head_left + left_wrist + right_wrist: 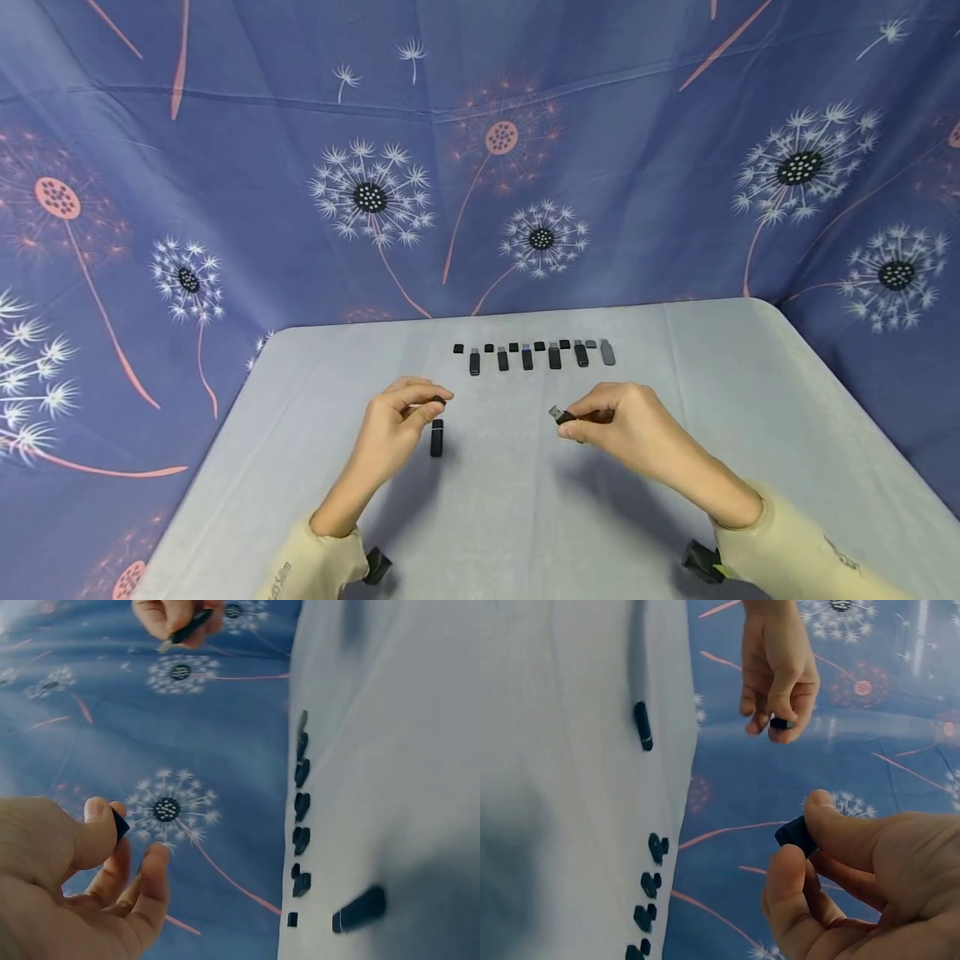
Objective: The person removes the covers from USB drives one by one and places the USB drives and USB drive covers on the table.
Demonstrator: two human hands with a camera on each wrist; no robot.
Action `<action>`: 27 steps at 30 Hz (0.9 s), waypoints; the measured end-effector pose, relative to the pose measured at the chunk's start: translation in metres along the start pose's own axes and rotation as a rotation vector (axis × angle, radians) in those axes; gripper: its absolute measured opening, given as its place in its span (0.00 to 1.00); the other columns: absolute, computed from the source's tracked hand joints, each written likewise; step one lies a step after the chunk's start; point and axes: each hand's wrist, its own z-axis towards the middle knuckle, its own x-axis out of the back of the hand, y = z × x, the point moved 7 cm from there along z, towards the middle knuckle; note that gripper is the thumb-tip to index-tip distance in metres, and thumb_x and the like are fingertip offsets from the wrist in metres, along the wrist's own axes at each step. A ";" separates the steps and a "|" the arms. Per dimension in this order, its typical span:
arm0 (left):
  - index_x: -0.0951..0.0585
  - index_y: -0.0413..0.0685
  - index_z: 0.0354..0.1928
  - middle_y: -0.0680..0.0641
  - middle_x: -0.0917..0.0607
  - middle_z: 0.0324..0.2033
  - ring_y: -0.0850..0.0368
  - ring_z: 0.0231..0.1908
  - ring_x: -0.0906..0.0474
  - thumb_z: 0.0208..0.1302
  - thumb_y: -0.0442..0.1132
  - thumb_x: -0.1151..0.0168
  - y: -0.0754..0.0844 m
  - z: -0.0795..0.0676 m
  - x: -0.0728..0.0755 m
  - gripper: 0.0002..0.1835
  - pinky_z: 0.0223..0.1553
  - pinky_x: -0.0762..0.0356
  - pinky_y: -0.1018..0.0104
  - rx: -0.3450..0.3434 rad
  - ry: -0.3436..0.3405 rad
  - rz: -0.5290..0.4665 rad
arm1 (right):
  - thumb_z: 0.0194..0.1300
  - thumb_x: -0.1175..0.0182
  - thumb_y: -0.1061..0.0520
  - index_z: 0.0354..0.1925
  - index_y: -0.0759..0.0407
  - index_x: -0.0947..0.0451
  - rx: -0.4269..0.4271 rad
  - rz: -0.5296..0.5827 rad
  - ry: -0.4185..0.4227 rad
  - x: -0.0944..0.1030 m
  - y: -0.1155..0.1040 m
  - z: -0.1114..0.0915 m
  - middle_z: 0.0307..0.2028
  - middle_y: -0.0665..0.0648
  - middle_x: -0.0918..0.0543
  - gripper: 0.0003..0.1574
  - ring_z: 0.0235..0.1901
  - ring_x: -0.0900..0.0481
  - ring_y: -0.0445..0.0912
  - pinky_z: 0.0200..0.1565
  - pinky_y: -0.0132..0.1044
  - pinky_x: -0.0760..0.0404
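Above the table, my left hand (397,418) pinches a small black USB stick cap (120,824) between thumb and forefinger. My right hand (626,421) holds a black USB stick (564,416) by its body, with the bare metal plug pointing left toward the other hand. The two hands are apart. A capped black USB stick (437,439) lies on the table just below the left hand. Farther back stands a row of several uncapped USB sticks (527,358), mostly black, with a grey one (607,352) at the right end.
Small loose caps (513,347) lie behind the row of sticks, near the back edge of the pale grey table (315,367). A blue dandelion-print cloth (270,192) hangs behind it. Black objects (702,562) sit beside both sleeves at the front.
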 end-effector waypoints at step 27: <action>0.12 0.51 0.35 0.54 0.09 0.31 0.60 0.33 0.15 0.57 0.36 0.21 0.019 0.042 0.010 0.07 0.40 0.16 0.64 -0.112 -0.039 0.223 | 0.70 0.34 0.61 0.55 0.68 0.16 0.039 -0.083 -0.089 0.027 -0.011 0.089 0.37 0.59 0.09 0.18 0.31 0.14 0.44 0.34 0.38 0.16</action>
